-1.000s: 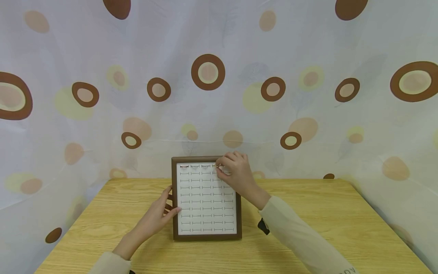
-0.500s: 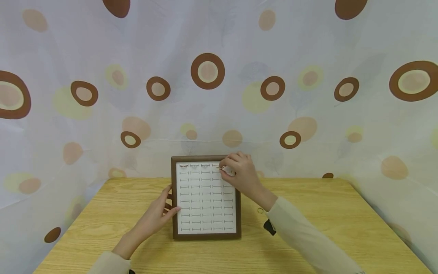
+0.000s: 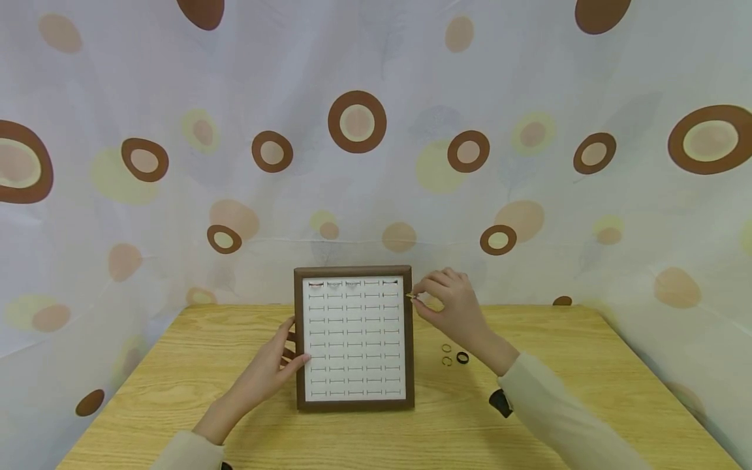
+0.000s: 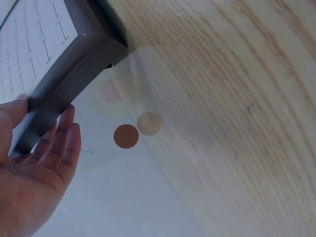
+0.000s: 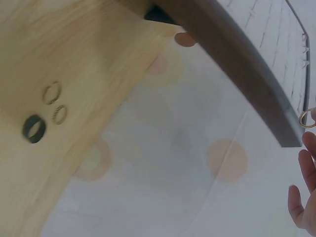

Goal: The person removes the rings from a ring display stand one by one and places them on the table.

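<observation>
A brown-framed ring display board (image 3: 355, 378) with a white slotted face stands upright on the table. My left hand (image 3: 275, 362) grips its left edge, thumb on the front and fingers behind, as the left wrist view also shows. Just off the board's upper right edge, my right hand (image 3: 455, 310) pinches a thin gold ring (image 5: 303, 119) between thumb and fingertips; the other fingers are partly out of the right wrist view. In the top row sit a reddish ring (image 3: 316, 285), two silvery rings (image 3: 335, 285) and a dark ring (image 3: 390, 282) at the right end; the fourth slot holds nothing.
Two thin gold rings (image 5: 52, 93) and a wider black ring (image 3: 463, 358) lie on the wooden table (image 3: 529, 405), right of the board. A patterned curtain (image 3: 376, 196) hangs behind and along both sides of the table.
My right hand has moved right with the gold ring, from the fourth top slot to beyond the board's edge. This uncovers the dark ring and the rings on the table. My left hand stays put.
</observation>
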The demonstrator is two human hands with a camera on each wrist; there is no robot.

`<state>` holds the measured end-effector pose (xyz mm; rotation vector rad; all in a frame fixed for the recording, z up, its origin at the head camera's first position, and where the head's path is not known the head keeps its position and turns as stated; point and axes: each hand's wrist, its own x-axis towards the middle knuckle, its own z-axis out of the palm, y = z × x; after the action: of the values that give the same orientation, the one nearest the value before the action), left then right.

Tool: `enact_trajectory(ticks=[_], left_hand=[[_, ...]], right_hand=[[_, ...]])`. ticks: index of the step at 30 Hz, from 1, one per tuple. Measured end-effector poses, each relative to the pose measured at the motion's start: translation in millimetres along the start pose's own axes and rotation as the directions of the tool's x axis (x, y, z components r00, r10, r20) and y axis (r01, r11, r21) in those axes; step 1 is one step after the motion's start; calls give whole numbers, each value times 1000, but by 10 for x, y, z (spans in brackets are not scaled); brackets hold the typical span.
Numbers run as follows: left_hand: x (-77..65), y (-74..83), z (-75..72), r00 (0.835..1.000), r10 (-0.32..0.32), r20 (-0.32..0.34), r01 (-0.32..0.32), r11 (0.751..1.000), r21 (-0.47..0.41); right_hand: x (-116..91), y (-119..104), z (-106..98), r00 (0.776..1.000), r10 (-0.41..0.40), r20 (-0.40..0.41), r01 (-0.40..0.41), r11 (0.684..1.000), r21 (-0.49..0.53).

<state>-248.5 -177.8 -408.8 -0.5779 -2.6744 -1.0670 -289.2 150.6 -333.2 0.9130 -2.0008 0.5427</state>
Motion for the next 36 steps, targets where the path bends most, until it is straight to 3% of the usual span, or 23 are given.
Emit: enact_trajectory(ticks=[9,14,21,29,33,36], left_hand=[[4,-1,0,1000,-6,0,6,1000,0],[3,-4,-3,1000,-7,-2,7,1000,3],[7,-19,5,1000,-4,-8,4,1000,7],[10,4,5,1000,-14,7,14,1000,2],[6,4,2,1000,-24,8,24,1000,13],[1,2,1,1000,-24,7,24,1000,17]], right_hand=[[-348,205,-67,998,27,63,-24,998,-53],[-559,301,-52,991,8,134,5,996,-93],[-826,420,-20,967,12,256,27,988,-150],[-1032,506,-4,938,8,346,31,994,-106],[-1085,539,-8,907,13,422,17,998,-67],[-1113,553,-15,862,35,505,-6,998,-60]])
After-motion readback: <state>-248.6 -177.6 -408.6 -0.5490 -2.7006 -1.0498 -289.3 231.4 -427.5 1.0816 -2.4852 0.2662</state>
